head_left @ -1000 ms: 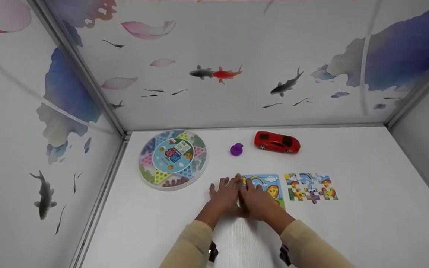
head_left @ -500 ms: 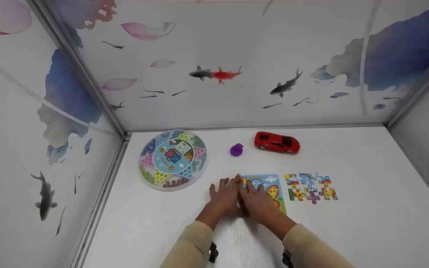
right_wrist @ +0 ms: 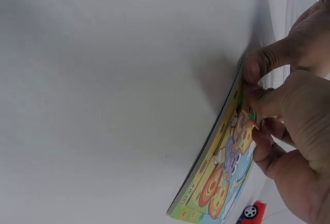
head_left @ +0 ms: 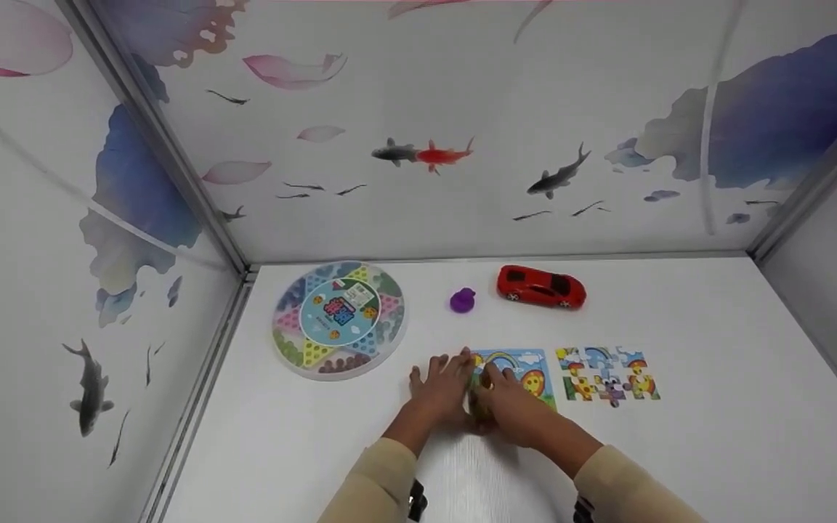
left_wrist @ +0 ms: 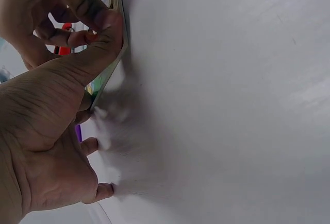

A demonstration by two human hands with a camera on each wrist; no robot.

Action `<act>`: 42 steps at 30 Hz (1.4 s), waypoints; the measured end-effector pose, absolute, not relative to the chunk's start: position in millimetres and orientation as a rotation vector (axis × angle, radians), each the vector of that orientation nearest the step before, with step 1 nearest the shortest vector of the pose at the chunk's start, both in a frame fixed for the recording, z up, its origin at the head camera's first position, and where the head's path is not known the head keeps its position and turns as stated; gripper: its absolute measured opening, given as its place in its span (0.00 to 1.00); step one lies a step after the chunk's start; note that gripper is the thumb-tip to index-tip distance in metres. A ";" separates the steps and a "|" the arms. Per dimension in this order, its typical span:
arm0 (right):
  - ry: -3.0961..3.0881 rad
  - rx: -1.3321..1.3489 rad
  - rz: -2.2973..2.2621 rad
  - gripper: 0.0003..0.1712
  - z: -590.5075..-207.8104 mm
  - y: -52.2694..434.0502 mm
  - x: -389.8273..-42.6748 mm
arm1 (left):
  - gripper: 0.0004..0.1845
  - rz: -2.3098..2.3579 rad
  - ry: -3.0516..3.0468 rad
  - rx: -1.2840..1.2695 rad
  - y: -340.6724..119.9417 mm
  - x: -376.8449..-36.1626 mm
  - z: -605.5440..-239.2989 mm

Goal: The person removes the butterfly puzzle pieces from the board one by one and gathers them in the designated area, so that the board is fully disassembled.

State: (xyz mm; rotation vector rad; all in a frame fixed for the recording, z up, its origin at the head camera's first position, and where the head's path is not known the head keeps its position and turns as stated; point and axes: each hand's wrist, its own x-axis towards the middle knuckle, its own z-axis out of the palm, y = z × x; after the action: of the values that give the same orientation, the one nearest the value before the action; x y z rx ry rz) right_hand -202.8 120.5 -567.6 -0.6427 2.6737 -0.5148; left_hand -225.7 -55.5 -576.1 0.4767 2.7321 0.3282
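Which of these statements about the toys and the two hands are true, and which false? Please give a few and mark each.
1. Both hands, left hand and right hand, touch the puzzle board. True.
2. The red toy car lies on its roof. False: it stands on its wheels.
3. The loose puzzle pieces lie right of the board. True.
4. The purple toy sits on the round game box. False: it sits on the table, between box and car.
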 end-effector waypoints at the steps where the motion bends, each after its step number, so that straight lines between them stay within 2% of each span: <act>1: 2.659 -0.673 -0.528 0.27 -567.2 122.1 -203.5 | 0.64 0.324 2.732 0.479 -55.5 -225.3 -576.6; 5: 2.618 -0.786 -0.525 0.20 -566.7 127.2 -207.4 | 0.64 0.319 2.732 0.488 -55.2 -224.8 -578.2; 15: 2.686 -0.885 -0.609 0.21 -573.9 145.7 -213.4 | 0.66 0.322 2.736 0.465 -54.7 -225.6 -577.6; 23: 2.760 -0.785 -0.680 0.25 -569.9 176.7 -210.6 | 0.66 0.345 2.727 0.462 -56.1 -226.4 -576.9; 32: 2.786 -0.639 -0.738 0.27 -565.4 226.2 -192.2 | 0.66 0.407 2.708 0.447 -55.8 -224.0 -581.0; 42: 2.822 -0.489 -0.702 0.18 -571.7 275.7 -175.5 | 0.67 0.409 2.694 0.428 -55.8 -224.9 -579.3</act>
State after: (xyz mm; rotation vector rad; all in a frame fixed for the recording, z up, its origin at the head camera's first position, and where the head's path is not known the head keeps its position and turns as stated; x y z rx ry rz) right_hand -175.5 275.7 -571.7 -0.4891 2.8224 -0.7024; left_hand -224.9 -55.8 -579.3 0.4278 2.6936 0.4094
